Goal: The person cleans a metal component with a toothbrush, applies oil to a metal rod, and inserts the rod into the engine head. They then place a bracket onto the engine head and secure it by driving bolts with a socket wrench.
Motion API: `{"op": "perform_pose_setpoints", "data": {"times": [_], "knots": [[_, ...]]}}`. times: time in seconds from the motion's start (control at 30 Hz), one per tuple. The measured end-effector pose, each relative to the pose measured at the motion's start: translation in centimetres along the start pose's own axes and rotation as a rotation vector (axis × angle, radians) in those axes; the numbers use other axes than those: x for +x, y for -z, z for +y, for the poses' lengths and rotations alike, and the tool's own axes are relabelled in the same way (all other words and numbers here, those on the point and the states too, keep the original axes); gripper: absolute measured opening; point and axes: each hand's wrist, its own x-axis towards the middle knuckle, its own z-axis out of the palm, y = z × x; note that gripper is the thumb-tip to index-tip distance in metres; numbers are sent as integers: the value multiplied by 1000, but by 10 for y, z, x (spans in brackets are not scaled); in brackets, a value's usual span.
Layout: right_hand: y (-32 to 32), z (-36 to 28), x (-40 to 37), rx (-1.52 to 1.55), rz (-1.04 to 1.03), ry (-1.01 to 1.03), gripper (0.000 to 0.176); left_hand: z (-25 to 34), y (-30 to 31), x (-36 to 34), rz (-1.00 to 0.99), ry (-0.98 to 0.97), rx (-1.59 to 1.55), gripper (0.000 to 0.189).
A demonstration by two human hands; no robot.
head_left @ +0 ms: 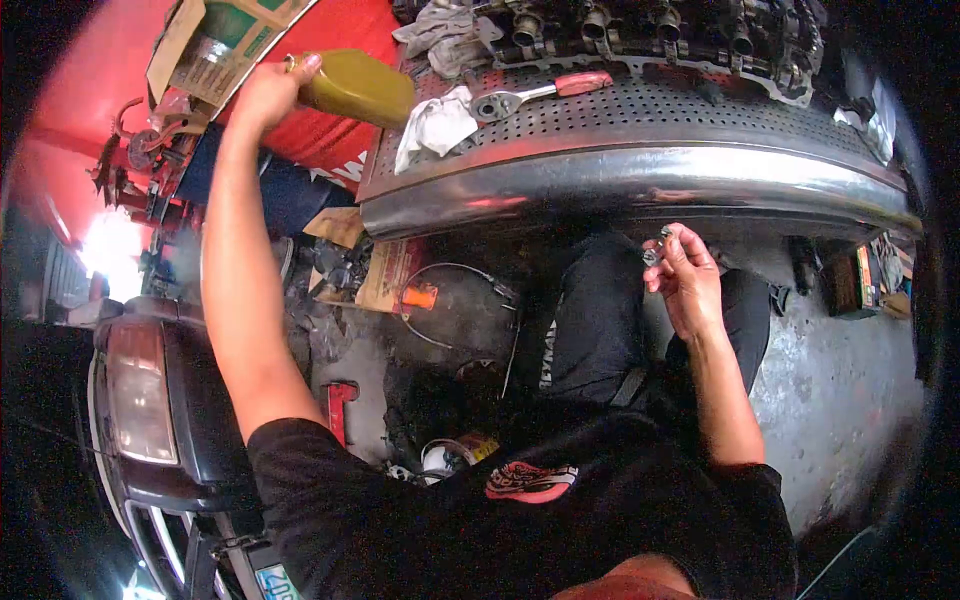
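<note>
My left hand (pixel 271 94) is stretched out to the upper left, its fingers wrapped round an olive-yellow plastic bottle (pixel 357 86). The bottle is tilted onto its side beside the left end of the perforated metal workbench (pixel 640 125). In front of my lap, my right hand (pixel 690 277) pinches a small shiny metal part (pixel 652 255) between thumb and fingers. The fingers partly cover this part, so its exact kind cannot be made out. An engine cylinder head (pixel 660 40) lies across the back of the bench.
On the bench are a ratchet wrench (pixel 515 100) with a red handle, a white rag (pixel 436 124) and a greyish crumpled cloth (pixel 440 38). A cardboard box (pixel 225 62) stands at upper left. Below are a cable (pixel 440 268), a red tool (pixel 339 410) and a car headlight (pixel 140 390).
</note>
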Motion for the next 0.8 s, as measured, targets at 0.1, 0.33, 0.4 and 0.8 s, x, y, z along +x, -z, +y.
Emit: {"op": "perform_pose_setpoints", "data": {"times": [0.1,0.33,0.4,0.8], "knots": [[6,-4,-2,28,1,11,30,2,11,47,-64,-95,40,56],[21,-11,-2,25,46,25,32,24,16,72,-243,70,5,52],[24,-14,1,27,41,23,32,18,16,75,-253,2,20,51],[-19,-52,27,-24,-195,-62,39,7,15,52,52,-182,163,47]]}}
